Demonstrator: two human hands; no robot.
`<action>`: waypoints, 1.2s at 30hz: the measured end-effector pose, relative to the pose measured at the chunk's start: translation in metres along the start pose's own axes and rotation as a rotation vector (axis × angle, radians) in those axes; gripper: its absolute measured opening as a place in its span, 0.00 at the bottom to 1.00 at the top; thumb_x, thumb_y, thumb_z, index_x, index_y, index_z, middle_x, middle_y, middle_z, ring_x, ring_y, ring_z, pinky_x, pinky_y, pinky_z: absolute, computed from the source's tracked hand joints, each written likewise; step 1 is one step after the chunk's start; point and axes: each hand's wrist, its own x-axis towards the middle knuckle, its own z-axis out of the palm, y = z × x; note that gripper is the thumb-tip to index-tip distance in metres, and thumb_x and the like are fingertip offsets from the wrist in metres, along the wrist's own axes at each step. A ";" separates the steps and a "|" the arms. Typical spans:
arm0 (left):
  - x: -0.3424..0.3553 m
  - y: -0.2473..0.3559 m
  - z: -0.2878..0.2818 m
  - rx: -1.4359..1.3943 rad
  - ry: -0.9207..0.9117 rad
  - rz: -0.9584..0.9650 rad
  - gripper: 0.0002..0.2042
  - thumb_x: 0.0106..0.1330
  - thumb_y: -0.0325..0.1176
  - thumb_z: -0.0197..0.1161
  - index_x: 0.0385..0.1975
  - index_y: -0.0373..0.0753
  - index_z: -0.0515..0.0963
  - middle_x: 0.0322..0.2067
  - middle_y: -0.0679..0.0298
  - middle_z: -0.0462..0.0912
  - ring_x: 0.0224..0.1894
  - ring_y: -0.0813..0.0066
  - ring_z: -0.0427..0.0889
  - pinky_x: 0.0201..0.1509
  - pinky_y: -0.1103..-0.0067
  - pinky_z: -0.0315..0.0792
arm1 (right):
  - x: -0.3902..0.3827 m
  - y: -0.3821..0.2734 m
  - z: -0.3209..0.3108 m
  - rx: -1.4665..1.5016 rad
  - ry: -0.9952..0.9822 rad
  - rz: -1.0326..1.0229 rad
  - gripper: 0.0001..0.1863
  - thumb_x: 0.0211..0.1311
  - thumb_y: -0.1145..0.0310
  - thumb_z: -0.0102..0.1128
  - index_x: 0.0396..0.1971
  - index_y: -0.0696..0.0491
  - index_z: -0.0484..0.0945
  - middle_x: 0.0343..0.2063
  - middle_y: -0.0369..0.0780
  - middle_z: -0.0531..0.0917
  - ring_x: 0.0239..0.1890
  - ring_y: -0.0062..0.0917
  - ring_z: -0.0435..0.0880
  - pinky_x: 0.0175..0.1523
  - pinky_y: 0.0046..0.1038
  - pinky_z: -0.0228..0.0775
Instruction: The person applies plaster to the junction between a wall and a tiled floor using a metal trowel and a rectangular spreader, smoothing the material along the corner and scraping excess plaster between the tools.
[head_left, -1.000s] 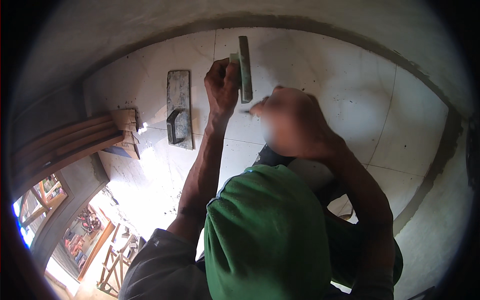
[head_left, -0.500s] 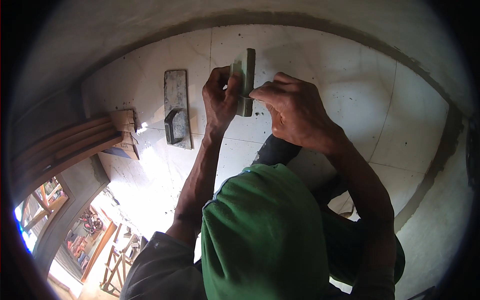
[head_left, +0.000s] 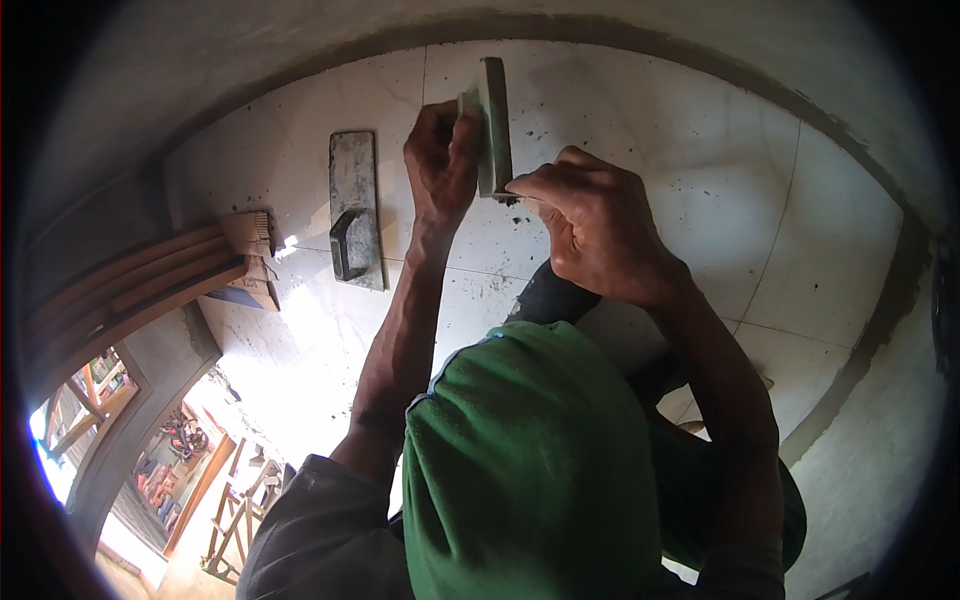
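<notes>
My left hand (head_left: 440,165) grips a pale green hand float (head_left: 494,130) by its back, raised above the floor and standing nearly edge-on, its darker working face turned to the right. My right hand (head_left: 605,230) is closed in a pinch on a thin, flat piece (head_left: 508,194), held against the float's lower end. Fingers cover most of that piece, so its kind is hidden. Dark crumbs lie on the tiles below the float. Left of my left hand, a long grey trowel (head_left: 355,180) with a black handle rests on the floor.
Large pale tiles (head_left: 720,210) cover the floor, with dark specks scattered on them. A dark mortar band (head_left: 870,315) runs along the wall's foot. Stacked brown boards (head_left: 150,270) and torn cardboard (head_left: 248,235) lie at the left, near a bright doorway with a wooden frame (head_left: 235,525).
The thin piece has slid along the float's face to its lower end. The float has shifted upward in the view, and more dark crumbs lie on the tiles.
</notes>
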 end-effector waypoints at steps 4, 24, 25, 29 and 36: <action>0.006 -0.002 -0.009 0.051 0.023 0.000 0.21 0.79 0.44 0.62 0.47 0.26 0.80 0.32 0.61 0.85 0.32 0.81 0.79 0.36 0.79 0.75 | -0.004 -0.011 0.005 0.065 -0.028 -0.077 0.22 0.49 0.88 0.60 0.44 0.56 0.87 0.28 0.40 0.85 0.31 0.33 0.81 0.38 0.35 0.77; -0.028 0.015 0.001 -0.024 -0.087 -0.062 0.18 0.79 0.42 0.63 0.47 0.29 0.78 0.33 0.59 0.86 0.35 0.77 0.82 0.40 0.76 0.77 | 0.012 0.011 -0.009 -0.068 0.085 0.020 0.21 0.43 0.81 0.66 0.43 0.52 0.86 0.27 0.36 0.84 0.37 0.34 0.84 0.42 0.39 0.79; -0.028 0.010 -0.006 -0.027 -0.076 -0.053 0.18 0.79 0.42 0.63 0.46 0.28 0.79 0.33 0.59 0.85 0.35 0.77 0.82 0.39 0.75 0.77 | 0.003 -0.002 0.001 -0.073 0.009 -0.006 0.20 0.44 0.81 0.65 0.42 0.52 0.86 0.27 0.36 0.84 0.36 0.34 0.83 0.41 0.39 0.79; -0.021 -0.008 -0.006 0.089 -0.025 -0.051 0.18 0.80 0.42 0.61 0.45 0.28 0.79 0.32 0.60 0.85 0.34 0.78 0.80 0.38 0.76 0.76 | -0.014 -0.002 0.006 0.036 -0.027 -0.046 0.20 0.47 0.88 0.61 0.41 0.55 0.86 0.28 0.38 0.85 0.32 0.33 0.81 0.37 0.35 0.76; -0.022 -0.019 -0.008 -0.105 -0.021 -0.137 0.18 0.80 0.42 0.61 0.45 0.27 0.80 0.31 0.62 0.84 0.33 0.80 0.79 0.38 0.77 0.75 | -0.009 -0.001 0.004 -0.025 -0.080 -0.064 0.18 0.51 0.88 0.61 0.42 0.57 0.86 0.27 0.38 0.85 0.33 0.32 0.81 0.38 0.35 0.76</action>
